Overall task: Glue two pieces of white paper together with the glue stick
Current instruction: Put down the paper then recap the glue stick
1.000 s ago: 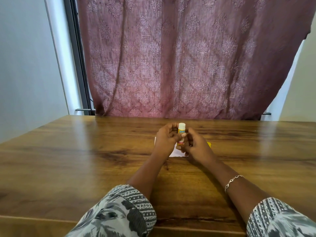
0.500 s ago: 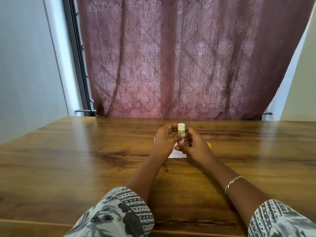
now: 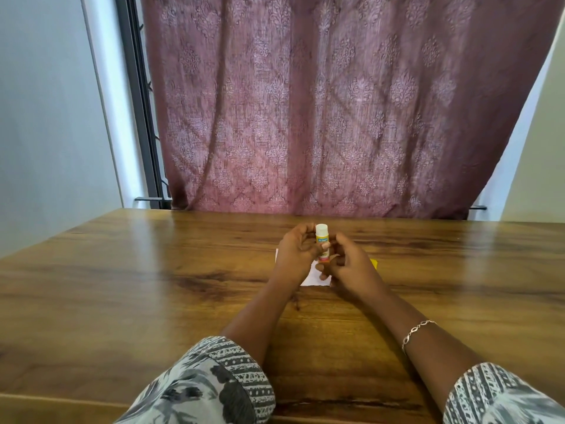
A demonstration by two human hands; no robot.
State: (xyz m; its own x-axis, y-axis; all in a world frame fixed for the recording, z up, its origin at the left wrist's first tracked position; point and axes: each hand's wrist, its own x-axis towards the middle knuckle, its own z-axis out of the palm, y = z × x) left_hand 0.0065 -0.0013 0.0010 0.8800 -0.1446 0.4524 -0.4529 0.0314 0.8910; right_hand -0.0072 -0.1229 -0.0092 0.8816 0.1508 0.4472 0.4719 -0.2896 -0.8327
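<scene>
Both hands up off the wooden table (image 3: pixel 128 301), glue stick (image 3: pixel 322 241) upright btwn them. Left hand (image 3: pixel 298 255) wraps the tube from its side, thumb & fingertips pinching the mid/upper barrel; right hand (image 3: pixel 348 266) curls round the bottom end, fingers pinched on the base, looks like the twist knob but that part's hidden behind my knuckles. White end sticks up above my fingertips; can't tell if it's a cap or bare glue. A yellow bit (image 3: pixel 374 263) lies on the table just past my right knuckles, maybe the cap, too small to say. White paper (image 3: pixel 315 278) lies flat right under both hands, mostly covered; I only see one sheet's edges, can't tell if the 2nd piece is there. My read: prep step, getting the stick ready, no glue on paper yet. Next: tip the stick over, bring it down to the sheet below my fingers, left hand frees up to pin the paper while I rub, light pressure so it doesn't wrinkle.
</scene>
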